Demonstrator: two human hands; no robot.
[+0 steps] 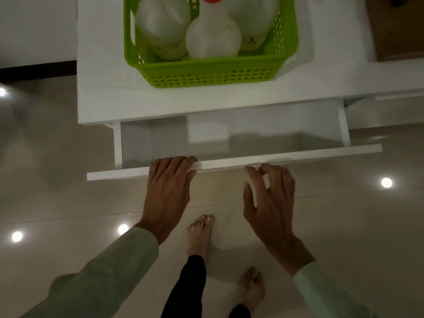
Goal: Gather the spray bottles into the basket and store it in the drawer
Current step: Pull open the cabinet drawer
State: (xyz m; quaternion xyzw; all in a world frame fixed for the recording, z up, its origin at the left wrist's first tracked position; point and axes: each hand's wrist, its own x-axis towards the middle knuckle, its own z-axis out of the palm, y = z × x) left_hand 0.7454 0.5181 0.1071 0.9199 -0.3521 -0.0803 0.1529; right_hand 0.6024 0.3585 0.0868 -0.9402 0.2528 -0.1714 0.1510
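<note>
Dim, greenish room light, and it's soft all over. Round ceiling lamps glare back off the glossy floor (pixel 68 203) as bright spots. Shadow pools inside the open drawer (pixel 229 138), darkest at its left end. Wide-angle bend curves the desk (pixel 103 99) edges; fine detail is smeared and slightly blurred.

Glossy pale floor tiles (pixel 344 226) are spreading beneath both hands, shining with the reflections of round ceiling lights (pixel 386 182) to the right of the right hand and left of the left wrist. Two bare feet (pixel 200 234) are standing on the tiles between and below the hands, one leg in dark trousers (pixel 188 288). Pale green sleeves (pixel 103 278) are covering both forearms. A white desk (pixel 103 88) is sitting beyond the hands, and a brown surface (pixel 399 31) is showing far up to the right.
</note>
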